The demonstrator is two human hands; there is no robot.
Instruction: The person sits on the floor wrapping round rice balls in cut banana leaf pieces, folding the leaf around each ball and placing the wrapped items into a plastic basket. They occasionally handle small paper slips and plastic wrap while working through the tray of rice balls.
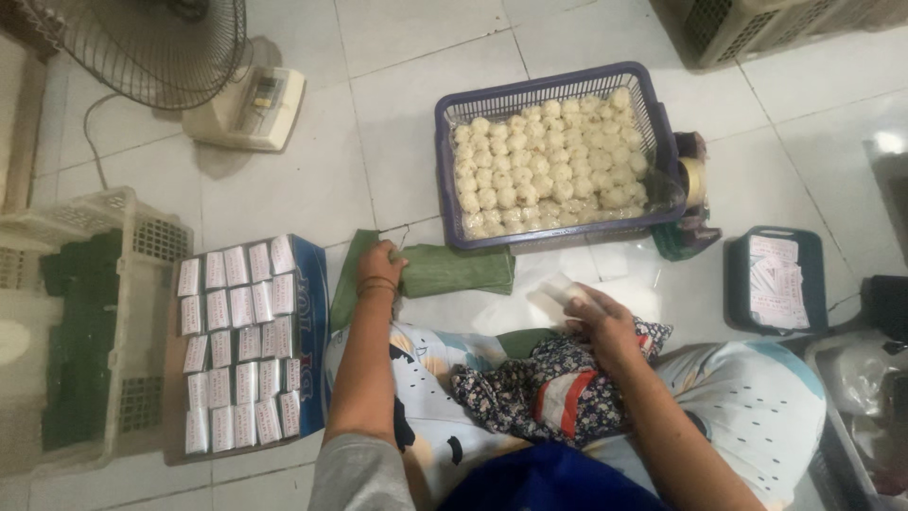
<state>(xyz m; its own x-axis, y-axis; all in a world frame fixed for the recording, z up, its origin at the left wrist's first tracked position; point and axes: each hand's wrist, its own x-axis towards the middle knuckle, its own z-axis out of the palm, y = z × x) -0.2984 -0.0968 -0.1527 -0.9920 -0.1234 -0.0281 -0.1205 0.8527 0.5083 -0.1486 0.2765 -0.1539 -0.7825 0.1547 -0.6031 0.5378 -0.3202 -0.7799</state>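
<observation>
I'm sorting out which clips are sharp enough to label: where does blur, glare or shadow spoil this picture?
Head view: right hand is motion-blurred, the pale thing it grips smeared; glare on the floor tiles at right; the fan throws soft shadow; left hand on the green leaves reads fairly sharp.

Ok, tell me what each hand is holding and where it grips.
Left hand grips the green leaf stack at its left end. Right hand pinches a small blurred whitish piece; the exact hold cannot be told.

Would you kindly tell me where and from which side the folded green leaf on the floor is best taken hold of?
Probably at the free right end of the green leaf, from above: it lies flat on the floor, and the left hand already covers its left end.
</observation>
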